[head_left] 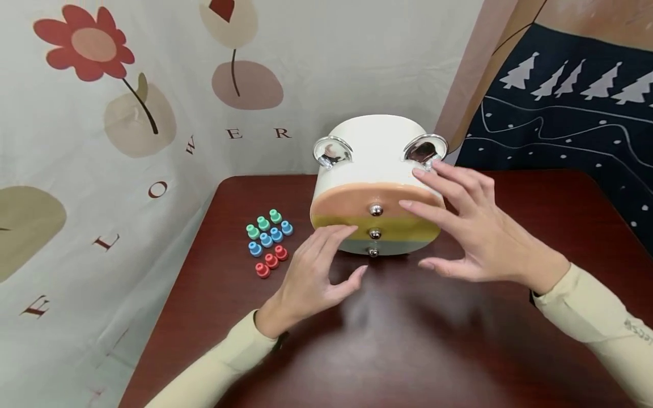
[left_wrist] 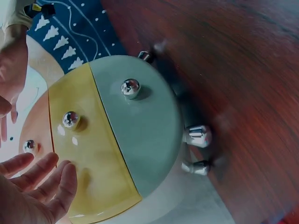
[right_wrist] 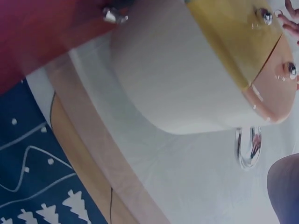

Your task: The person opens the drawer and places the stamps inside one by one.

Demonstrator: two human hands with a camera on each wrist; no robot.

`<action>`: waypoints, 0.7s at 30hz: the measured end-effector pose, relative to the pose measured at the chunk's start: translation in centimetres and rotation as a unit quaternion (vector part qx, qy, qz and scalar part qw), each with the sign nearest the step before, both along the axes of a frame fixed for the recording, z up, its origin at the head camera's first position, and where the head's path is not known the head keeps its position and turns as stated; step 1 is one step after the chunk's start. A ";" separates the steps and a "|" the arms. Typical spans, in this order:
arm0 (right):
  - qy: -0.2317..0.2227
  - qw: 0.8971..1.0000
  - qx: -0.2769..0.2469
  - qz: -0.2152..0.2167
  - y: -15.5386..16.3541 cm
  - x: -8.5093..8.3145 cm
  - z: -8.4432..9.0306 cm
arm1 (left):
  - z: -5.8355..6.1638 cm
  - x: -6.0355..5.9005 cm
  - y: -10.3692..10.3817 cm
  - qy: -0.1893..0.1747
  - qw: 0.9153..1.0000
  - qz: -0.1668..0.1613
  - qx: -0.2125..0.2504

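Observation:
A small rounded drawer chest (head_left: 380, 147) stands on the table, with a white body, two shiny silver ears on top and silver feet. Its front has an orange drawer (head_left: 347, 198), a yellow drawer (left_wrist: 84, 154) and a grey-green drawer (left_wrist: 140, 126), each with a silver knob; all three sit flush. My left hand (head_left: 313, 272) hovers at the lower left of the front, fingers loosely bent and thumb apart, holding nothing. At the right side my right hand (head_left: 469, 226) spreads its fingers, their tips overlapping the chest's upper right edge and right ear (head_left: 425, 150) in the head view.
Left of the chest, small pegs stand in rows on the dark red table (head_left: 214, 249): green pegs (head_left: 263, 222), blue pegs (head_left: 266, 239) and red pegs (head_left: 271, 260). Behind hangs a pale flower-print cloth (head_left: 326, 68); at right is a dark blue tree-print cloth (head_left: 561, 124).

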State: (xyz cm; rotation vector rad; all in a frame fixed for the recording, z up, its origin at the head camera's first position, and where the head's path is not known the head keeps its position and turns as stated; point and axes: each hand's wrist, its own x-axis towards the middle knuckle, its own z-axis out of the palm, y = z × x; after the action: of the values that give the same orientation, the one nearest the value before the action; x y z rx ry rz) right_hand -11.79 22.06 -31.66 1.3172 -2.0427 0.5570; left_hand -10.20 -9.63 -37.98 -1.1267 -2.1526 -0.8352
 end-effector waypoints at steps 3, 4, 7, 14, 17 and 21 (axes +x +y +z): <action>-0.010 1.000 -0.001 -0.013 0.0 -1.0 1.0 | -0.1 -0.5 0.5 -0.014 1.000 -0.004 0.016; -0.015 1.000 -0.003 -0.019 0.0 -1.2 1.2 | 0.0 -0.7 0.6 -0.019 1.000 -0.006 0.019; -0.026 0.999 -0.010 -0.035 0.1 -1.9 1.7 | 0.1 -1.3 0.9 -0.030 0.999 -0.013 0.024; -0.069 0.995 -0.019 -0.077 0.6 -3.5 1.9 | 0.2 -1.8 1.8 -0.056 0.997 -0.010 0.050; -0.079 0.994 -0.021 -0.078 0.7 -4.2 1.7 | 0.1 -1.9 2.3 -0.068 0.995 -0.009 0.069; -0.084 0.993 -0.017 -0.079 1.0 -5.0 1.6 | 0.1 -2.1 3.1 -0.077 0.992 -0.004 0.100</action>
State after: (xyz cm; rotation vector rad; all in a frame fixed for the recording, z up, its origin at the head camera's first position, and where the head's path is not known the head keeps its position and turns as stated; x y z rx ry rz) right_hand -16.84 23.06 -30.07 1.1076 -2.2409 0.6466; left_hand -12.28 -6.49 -37.84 -0.9984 -2.1307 -1.1480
